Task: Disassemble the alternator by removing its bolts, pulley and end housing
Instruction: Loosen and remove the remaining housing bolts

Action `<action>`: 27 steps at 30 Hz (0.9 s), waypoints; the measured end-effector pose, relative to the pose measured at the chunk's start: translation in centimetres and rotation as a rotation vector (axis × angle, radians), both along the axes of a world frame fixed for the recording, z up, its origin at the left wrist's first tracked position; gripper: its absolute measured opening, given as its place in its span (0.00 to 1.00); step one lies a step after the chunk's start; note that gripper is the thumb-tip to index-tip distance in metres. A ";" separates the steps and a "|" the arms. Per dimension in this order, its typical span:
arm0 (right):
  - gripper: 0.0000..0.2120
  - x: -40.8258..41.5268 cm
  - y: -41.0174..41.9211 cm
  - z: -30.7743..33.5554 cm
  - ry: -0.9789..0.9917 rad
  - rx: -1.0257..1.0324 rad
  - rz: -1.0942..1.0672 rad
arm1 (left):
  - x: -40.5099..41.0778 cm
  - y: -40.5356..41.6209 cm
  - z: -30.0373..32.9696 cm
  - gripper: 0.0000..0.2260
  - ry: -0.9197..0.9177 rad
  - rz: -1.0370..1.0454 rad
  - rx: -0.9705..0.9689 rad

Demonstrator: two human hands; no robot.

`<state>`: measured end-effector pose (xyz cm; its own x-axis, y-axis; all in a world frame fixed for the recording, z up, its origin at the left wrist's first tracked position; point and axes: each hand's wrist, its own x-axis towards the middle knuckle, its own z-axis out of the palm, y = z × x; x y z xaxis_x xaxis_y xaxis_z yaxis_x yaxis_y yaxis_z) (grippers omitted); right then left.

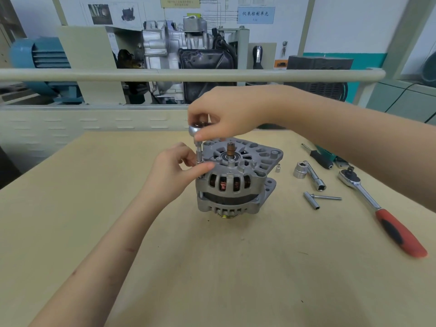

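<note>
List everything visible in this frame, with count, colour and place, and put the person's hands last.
alternator: one, silver-grey with copper windings, standing pulley-down at the table's centre
small ratchet with socket: one, chrome, upright over the alternator's left edge
large ratchet: one, chrome with red and black handle, lying at the right
large socket: one, chrome, right of the alternator
tube sockets: two, chrome, right of the alternator, the nearer with a thin bar beside it
tiny socket: one, silver, beside the alternator's right ear
screwdriver: one, black handle, far right
table: one, tan
engine display: one, silver and black, behind the rail
left hand: pinches the socket's lower end
right hand: grips the small ratchet's head
</note>
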<state>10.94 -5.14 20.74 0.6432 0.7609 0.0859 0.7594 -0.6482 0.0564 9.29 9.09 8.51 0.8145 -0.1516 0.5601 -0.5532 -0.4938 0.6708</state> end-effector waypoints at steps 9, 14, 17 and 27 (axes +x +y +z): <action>0.18 0.0 -0.1 -0.3 -0.060 -0.002 -0.032 | 0.0 0.1 0.0 0.15 -0.021 0.018 0.000; 0.13 -0.4 -0.5 0.3 0.022 0.022 0.005 | 0.2 0.7 0.3 0.10 0.046 -0.079 0.020; 0.14 -0.4 -0.5 0.0 0.010 0.017 0.005 | 0.3 0.8 0.4 0.09 0.076 -0.083 0.017; 0.20 -0.4 -1.1 0.2 0.083 0.067 0.044 | 0.1 0.8 0.7 0.07 0.078 -0.102 0.028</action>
